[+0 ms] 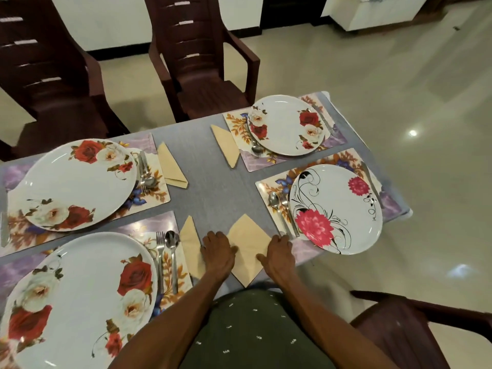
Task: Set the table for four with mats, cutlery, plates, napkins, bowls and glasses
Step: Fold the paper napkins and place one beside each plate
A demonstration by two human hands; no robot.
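At the near edge of the grey table (213, 166), between the two closest place settings: one cream napkin (249, 235), lying as a diamond, one corner overhanging the table edge. Left hand (217, 250) rests on its left side, fingers curled down onto the paper; right hand (278, 250) presses its right corner, knuckles bent, thumb on the napkin. Just left of it, a folded napkin (189, 243) beside a fork (160, 258) and spoon (172, 255) on a floral mat (170, 272), with a rose plate (80, 296). To the right, a pink-flower plate (336, 209) on its mat (269, 186), cutlery (279, 209) alongside. Far side: two more rose plates (80, 183) (286, 125), each on a mat, each with a folded napkin (170, 165) (226, 145). Brown chairs (202, 57) stand beyond the table.
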